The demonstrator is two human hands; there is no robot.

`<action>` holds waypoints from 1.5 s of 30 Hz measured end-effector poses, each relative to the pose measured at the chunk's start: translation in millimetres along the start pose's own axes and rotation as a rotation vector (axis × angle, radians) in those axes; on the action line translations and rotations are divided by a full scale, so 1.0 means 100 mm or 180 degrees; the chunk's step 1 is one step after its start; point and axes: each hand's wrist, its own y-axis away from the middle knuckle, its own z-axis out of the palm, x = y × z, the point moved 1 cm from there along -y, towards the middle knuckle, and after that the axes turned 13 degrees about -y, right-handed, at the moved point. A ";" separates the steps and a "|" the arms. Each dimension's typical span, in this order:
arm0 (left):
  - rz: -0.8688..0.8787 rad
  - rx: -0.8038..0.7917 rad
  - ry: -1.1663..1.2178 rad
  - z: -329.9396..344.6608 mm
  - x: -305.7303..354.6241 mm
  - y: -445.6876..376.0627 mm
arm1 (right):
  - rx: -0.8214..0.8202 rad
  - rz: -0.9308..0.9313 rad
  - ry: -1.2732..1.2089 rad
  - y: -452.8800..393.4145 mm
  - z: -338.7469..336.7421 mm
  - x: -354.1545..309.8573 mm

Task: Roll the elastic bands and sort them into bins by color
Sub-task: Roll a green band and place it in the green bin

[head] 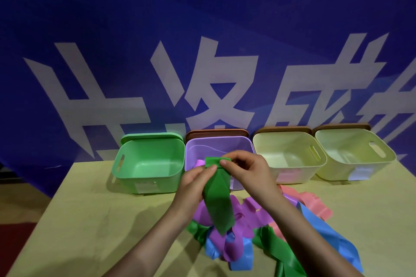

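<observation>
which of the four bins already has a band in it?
The purple bin, second from left: a pink-purple roll shows inside. The green bin and both cream bins look empty.

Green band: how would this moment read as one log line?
step: rolling green band | left hand: pinching it | right hand: pinching rolled top | green bin: empty

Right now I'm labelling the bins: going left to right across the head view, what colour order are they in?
Green bin → purple bin → first pale yellow bin → second pale yellow bin.
</observation>
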 end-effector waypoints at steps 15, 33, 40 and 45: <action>0.0071 -0.0223 0.0192 0.17 0.00 0.03 | -0.0628 -0.1349 0.1404 0.10 -0.32 -0.05; 0.1050 0.0141 -0.1114 0.21 -0.05 0.22 | -0.0417 -0.0045 0.0360 0.20 -0.32 -0.05; 0.1180 0.0374 -0.1248 0.20 -0.09 0.27 | -0.0718 0.0176 0.0329 0.19 -0.28 -0.08; 0.1287 0.0464 -0.1266 0.24 -0.13 0.30 | -0.0745 0.0561 -0.0334 0.25 -0.29 -0.12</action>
